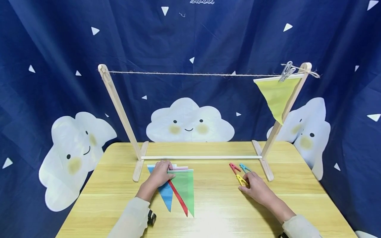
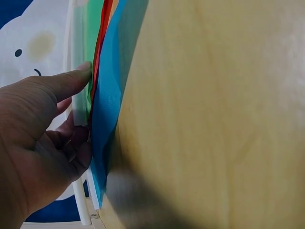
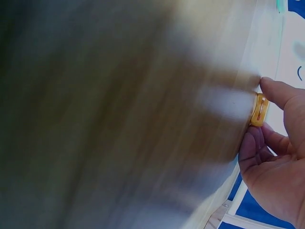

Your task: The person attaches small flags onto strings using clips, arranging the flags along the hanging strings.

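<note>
Left hand (image 1: 160, 173) pinches the green pennant (image 1: 184, 186); right hand (image 1: 256, 188) at the yellow clip (image 1: 240, 179)

The green pennant lies left of the tabletop's middle, nearer the back edge than the front. The left hand's thumb presses its face by the white top band, with the other fingers curled behind. Under it a red pennant (image 1: 179, 197) shows as a narrow slanting strip, and a blue pennant (image 1: 167, 195) juts out towards the tabletop's left edge. All three points aim at the front edge.

Right of the tabletop's middle, the thumb and fingers of the right hand stand on either side of the yellow clip; whether they squeeze it, I cannot tell. A red clip (image 1: 234, 168) and a blue clip (image 1: 244, 168) lie just beyond, towards the back edge.

A wooden stand (image 1: 120, 105) has its feet near the back edge of the tabletop (image 1: 220, 185), joined by a low white rail (image 1: 202, 157). Twine (image 1: 184, 73) runs between the post tops. At its right end hangs a yellow pennant (image 1: 275, 94) with a grey clip (image 1: 286, 72) at its top. Behind is a navy curtain (image 1: 214, 43) with smiling clouds.
</note>
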A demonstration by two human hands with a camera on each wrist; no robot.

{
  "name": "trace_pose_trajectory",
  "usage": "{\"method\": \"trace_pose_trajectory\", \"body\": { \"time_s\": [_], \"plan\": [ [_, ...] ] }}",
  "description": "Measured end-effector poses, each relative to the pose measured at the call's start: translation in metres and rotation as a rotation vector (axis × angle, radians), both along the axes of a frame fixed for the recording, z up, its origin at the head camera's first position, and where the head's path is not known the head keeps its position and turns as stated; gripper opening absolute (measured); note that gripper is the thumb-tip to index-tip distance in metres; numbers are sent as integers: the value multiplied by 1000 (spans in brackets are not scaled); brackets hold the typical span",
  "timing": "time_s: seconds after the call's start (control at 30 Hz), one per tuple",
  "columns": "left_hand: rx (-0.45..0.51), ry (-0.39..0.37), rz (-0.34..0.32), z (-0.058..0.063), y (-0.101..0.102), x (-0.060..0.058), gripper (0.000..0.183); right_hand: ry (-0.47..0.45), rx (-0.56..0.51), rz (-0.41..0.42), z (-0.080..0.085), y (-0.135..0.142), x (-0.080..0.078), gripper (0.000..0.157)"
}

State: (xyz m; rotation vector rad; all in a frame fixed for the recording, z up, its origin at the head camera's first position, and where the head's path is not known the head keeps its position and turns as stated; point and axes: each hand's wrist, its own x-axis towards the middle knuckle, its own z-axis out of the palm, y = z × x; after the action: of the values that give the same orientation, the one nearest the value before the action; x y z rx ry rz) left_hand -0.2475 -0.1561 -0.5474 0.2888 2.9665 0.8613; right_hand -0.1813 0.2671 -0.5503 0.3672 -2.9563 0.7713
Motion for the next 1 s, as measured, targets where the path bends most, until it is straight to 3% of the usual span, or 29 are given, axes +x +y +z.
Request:
{"method": "trace_pose_trajectory", "body": {
  "time_s": [0.33,0.7,1.0],
  "plan": [
    [-5,7,-21,-2,-1,0,20,-27,-7,-1,2,-1,-1,31],
    [10,21,-27,-3,1,4,21,-51,-7,-3,2,-1,-2,30],
    [68,38,-35,-2,0,4,18,-59,2,-10,2,-1,-2,30]
  ]
}}
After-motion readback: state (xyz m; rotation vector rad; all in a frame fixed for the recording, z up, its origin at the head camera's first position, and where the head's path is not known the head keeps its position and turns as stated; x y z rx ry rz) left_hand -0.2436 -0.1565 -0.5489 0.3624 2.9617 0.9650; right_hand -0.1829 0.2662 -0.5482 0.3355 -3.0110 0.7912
